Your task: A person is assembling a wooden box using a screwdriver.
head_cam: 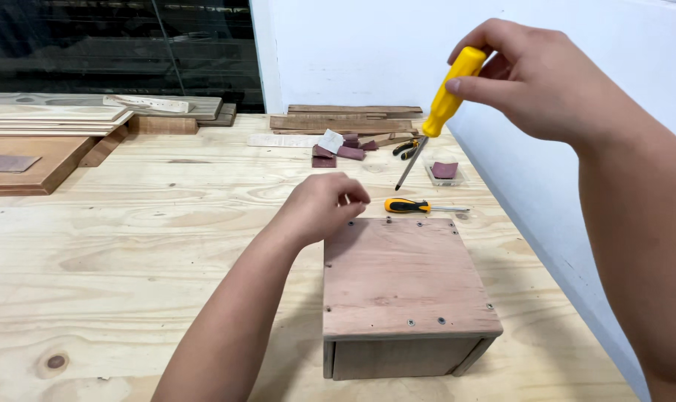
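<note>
A square wooden box with screw heads in its top panel stands on the light plywood workbench. My left hand rests at the box's far left corner, fingertips pinched together as if on something small that I cannot make out. My right hand is raised above the bench by the white wall, gripping a yellow-handled screwdriver whose shaft points down and left, clear of the box.
A second screwdriver with a yellow and black handle lies just behind the box. Sandpaper scraps, pliers and wood strips sit at the back. Stacked boards lie at the left. A white wall borders the right.
</note>
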